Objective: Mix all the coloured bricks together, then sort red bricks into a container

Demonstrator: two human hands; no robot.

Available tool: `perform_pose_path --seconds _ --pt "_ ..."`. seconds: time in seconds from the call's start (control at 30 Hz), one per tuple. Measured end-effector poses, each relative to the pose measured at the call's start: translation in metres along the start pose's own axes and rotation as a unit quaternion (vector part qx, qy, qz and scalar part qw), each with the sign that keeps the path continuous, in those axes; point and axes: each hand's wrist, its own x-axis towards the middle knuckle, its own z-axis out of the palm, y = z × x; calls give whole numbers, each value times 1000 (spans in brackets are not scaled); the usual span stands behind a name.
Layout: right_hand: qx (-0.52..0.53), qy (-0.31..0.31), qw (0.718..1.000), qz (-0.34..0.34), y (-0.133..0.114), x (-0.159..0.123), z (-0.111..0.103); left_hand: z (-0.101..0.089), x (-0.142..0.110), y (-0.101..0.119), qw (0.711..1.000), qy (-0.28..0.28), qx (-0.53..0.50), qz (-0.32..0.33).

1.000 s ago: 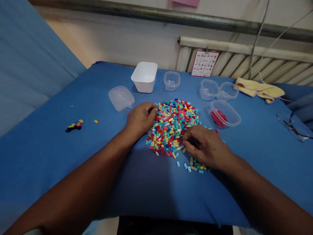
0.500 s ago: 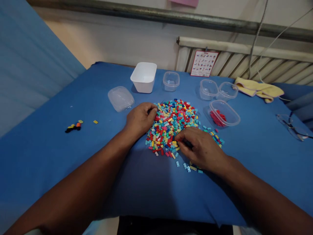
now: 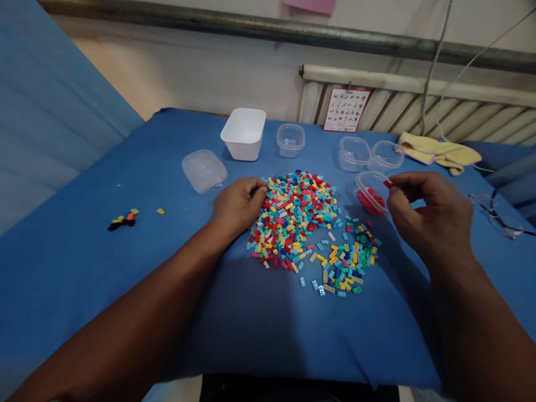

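In my right hand (image 3: 433, 218) a small red toy brick (image 3: 388, 183) is pinched between thumb and forefinger. It hangs over the right side of a clear plastic tub (image 3: 367, 173), where several red bricks (image 3: 370, 202) lie. My left hand (image 3: 239, 205) rests, fingers curled, against the left edge of a big heap of mixed-colour toy bricks (image 3: 295, 218). Whatever its fingertips hold, if anything, is hidden. A looser spread of bricks (image 3: 347, 268), mostly teal, yellow and blue, lies right of the heap.
Behind the heap stand a white tub (image 3: 243, 151), a clear tub (image 3: 290, 149) and two more clear tubs (image 3: 354, 162). A clear lid (image 3: 205, 170) lies to the left. Black, yellow and orange pieces (image 3: 123, 219) sit far left. Glasses (image 3: 500, 218) and a yellow cloth (image 3: 439, 151) lie right.
My right hand has moved from the heap up and right to the tub of red bricks, with a red brick now visible in its fingers. My left hand has stayed in place.
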Motion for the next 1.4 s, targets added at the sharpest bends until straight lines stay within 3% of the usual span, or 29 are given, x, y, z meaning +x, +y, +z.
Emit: perform_pose_path --seconds 0.2,0.43,0.63,0.83,1.03,1.4 --pt "-39 -17 998 49 25 6 4 -1 1 0 1000 -3 3 4" --pt "-67 -45 996 24 36 6 10 0 1 -1 1000 -2 6 2" --pt "-15 -49 998 -31 8 0 10 1 2 -2 1000 3 6 13" --pt "123 -200 951 -203 -35 -23 35 1 1 -1 1000 1 2 14" --pt "127 -262 931 -220 -42 -30 55 3 1 -2 1000 3 5 21" --pt "143 -292 923 -206 -44 -32 52 2 2 0 1000 1 15 15"
